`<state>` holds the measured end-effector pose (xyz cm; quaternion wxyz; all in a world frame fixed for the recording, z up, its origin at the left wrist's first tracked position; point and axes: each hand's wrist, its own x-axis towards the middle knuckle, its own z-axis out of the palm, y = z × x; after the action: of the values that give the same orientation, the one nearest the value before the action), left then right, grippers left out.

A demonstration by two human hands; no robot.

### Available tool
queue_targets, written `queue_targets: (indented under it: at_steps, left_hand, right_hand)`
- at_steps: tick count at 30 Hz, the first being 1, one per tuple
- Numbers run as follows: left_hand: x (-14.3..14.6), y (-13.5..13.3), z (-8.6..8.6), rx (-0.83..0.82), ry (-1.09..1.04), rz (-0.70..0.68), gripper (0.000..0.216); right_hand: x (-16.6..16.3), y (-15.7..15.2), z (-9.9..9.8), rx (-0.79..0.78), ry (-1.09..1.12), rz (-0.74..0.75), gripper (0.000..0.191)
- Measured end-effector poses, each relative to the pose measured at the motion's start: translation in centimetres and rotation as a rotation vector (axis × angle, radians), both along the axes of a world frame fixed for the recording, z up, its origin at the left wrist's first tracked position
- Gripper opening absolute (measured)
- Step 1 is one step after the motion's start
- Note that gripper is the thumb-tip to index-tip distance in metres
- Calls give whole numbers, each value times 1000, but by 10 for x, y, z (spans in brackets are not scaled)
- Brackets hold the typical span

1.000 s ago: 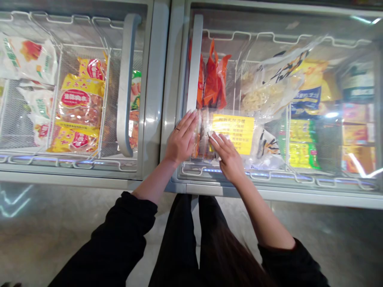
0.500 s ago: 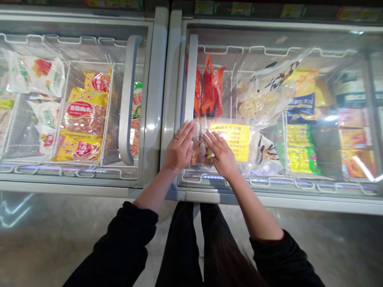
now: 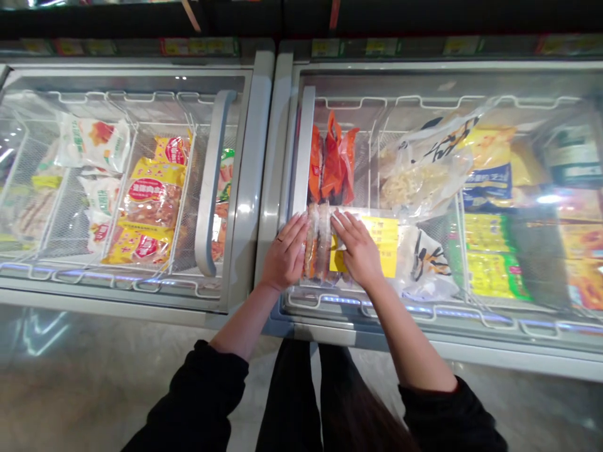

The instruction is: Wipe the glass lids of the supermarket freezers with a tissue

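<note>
My left hand (image 3: 285, 252) rests with fingers stretched out, side by side, over the lower part of the pale upright lid handle (image 3: 303, 150) on the right-hand chest freezer. A ring shows on one finger. My right hand (image 3: 359, 248) lies open on the freezer's glass lid, over the left part of a yellow notice (image 3: 384, 242). Between my hands, clear packs of brownish food (image 3: 322, 242) stand on edge beneath the glass. Behind them are orange bags (image 3: 336, 163). What lies directly under my palms is hidden.
On the right, a large clear bag of pale food (image 3: 414, 185), yellow-green packs (image 3: 490, 254) and boxes (image 3: 584, 251) lie under the glass. A second freezer on the left has a curved handle (image 3: 214, 182) and yellow-red food bags (image 3: 153, 191). Wire dividers separate the goods.
The view has shifted, so the freezers sit lower in the picture. My right hand has moved slightly to the right, away from my left, showing more of the packs between them.
</note>
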<state>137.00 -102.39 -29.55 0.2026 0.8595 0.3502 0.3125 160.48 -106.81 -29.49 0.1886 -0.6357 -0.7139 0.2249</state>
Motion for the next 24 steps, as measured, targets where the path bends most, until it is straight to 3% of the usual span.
queue_targets:
  at_steps: [2,5,9,13,18,21,24]
  left_hand:
    - [1,-2,3,29,-8,20,66]
    - [5,-5,13,21,20,62,61]
    - [20,7,24,-49,61,169,61]
    - [46,53,12,-86,17,270,71]
    - [70,112,-17,-89,-19,283,81]
    - [73,121,-20,-61,12,287,83]
    - [71,116,-14,-32,1,270,84]
  right_hand:
    - [-9,25,-2,11,11,-38,92]
    - [-27,44,-1,16,51,31,91]
    - [-25,17,4,-2,77,170,95]
    - [8,-7,5,-28,60,179,98]
    - [19,39,-1,10,37,34,104]
    - [9,58,-2,29,50,81,101]
    - [16,43,0,22,37,197,100]
